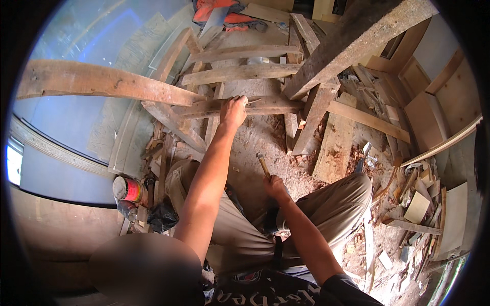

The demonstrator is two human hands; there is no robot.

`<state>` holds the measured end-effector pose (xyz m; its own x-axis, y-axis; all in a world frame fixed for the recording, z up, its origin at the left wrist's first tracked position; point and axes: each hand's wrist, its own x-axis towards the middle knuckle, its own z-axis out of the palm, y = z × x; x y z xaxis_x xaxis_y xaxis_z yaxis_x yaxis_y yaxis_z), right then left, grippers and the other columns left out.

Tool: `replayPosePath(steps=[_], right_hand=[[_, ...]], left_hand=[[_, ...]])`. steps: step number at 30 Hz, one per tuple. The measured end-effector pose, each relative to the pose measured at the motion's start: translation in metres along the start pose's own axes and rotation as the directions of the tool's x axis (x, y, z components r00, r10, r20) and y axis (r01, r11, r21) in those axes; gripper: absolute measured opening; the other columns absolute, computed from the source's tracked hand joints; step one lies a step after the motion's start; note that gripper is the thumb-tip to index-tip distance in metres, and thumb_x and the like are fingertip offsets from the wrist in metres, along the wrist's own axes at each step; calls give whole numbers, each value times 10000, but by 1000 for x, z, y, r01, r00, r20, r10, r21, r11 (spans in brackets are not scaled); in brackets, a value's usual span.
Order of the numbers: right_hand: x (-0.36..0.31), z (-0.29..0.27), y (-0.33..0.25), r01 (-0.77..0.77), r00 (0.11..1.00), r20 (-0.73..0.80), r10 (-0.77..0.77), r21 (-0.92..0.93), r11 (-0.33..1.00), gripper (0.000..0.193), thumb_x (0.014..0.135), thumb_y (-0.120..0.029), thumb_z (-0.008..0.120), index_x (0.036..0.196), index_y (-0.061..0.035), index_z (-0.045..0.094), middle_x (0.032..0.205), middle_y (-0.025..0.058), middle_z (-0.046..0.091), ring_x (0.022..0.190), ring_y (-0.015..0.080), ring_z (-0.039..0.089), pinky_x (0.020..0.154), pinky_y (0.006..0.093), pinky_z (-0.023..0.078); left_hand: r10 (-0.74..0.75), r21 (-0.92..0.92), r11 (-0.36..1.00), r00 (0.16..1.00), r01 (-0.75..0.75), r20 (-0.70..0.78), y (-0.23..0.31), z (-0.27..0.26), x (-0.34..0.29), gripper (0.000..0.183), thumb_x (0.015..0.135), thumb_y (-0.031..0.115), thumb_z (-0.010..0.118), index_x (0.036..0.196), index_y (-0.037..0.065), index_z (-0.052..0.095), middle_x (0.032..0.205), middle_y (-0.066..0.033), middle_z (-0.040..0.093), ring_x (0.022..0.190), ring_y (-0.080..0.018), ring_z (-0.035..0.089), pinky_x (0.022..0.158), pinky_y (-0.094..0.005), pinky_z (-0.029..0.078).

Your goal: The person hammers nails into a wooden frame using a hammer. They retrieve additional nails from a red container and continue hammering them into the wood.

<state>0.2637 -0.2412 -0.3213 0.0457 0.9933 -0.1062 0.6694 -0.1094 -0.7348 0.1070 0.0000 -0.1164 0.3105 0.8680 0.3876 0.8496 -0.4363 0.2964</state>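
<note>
My left hand [234, 111] reaches forward to a rough wooden crossbar [275, 105] of a timber frame. Its fingers are closed, and a thin pointed piece [253, 101] sticks out from them to the right, lying along the top of the bar. Whether that piece is metal or wood I cannot tell. Lower and nearer to me, my right hand [277, 187] is wrapped round the handle of a small hammer [263, 164]. The hammer's head points up and away, apart from the crossbar. Two more crossbars [240, 74] span the frame farther off.
A thick slanting post [352, 51] rises at the right, and a long beam [102, 81] juts in from the left. Wood scraps [418, 204] litter the right side. By my left knee stands a can with a red label [133, 190]. Orange and dark cloth [229, 15] lies at the back.
</note>
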Motion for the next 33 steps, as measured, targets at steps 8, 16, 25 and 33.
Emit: replayPosePath(steps=[8, 16, 25, 33], right_hand=[[11, -21, -35, -60, 986, -135, 99, 267, 962, 514, 962, -459, 582, 870, 45, 623, 733, 273, 621, 735, 412, 643, 659, 483, 486], [21, -73, -112, 93, 940, -339, 21, 316, 944, 503, 1031, -437, 484, 860, 32, 550, 619, 213, 548, 564, 310, 573, 563, 457, 444], [111, -160, -184, 181, 928, -328, -178, -22, 983, 411, 1015, -326, 503, 900, 63, 570, 803, 369, 613, 830, 545, 614, 716, 579, 491], [130, -148, -151, 350, 864, -279, -420, -269, 897, 404, 1001, -325, 537, 890, 62, 571, 773, 367, 604, 792, 535, 622, 651, 578, 494]], left_hand=[[-31, 144, 989, 998, 38, -55, 12, 11, -25, 375, 829, 105, 655, 1203, 71, 665, 1205, -67, 611, 1179, -260, 548, 986, -475, 415], [-69, 138, 988, 997, 73, -32, 17, 11, -28, 460, 823, 113, 663, 1280, 83, 633, 1285, -54, 581, 1240, -245, 501, 1045, -465, 370], [-1, 147, 989, 999, 7, -43, 9, 16, -32, 481, 826, 50, 637, 1305, 92, 616, 1260, -35, 600, 1203, -219, 527, 1033, -483, 383], [41, 198, 980, 993, -19, -107, 6, 24, -32, 509, 789, 76, 686, 1293, 69, 622, 1291, -58, 599, 1204, -232, 530, 1022, -458, 382]])
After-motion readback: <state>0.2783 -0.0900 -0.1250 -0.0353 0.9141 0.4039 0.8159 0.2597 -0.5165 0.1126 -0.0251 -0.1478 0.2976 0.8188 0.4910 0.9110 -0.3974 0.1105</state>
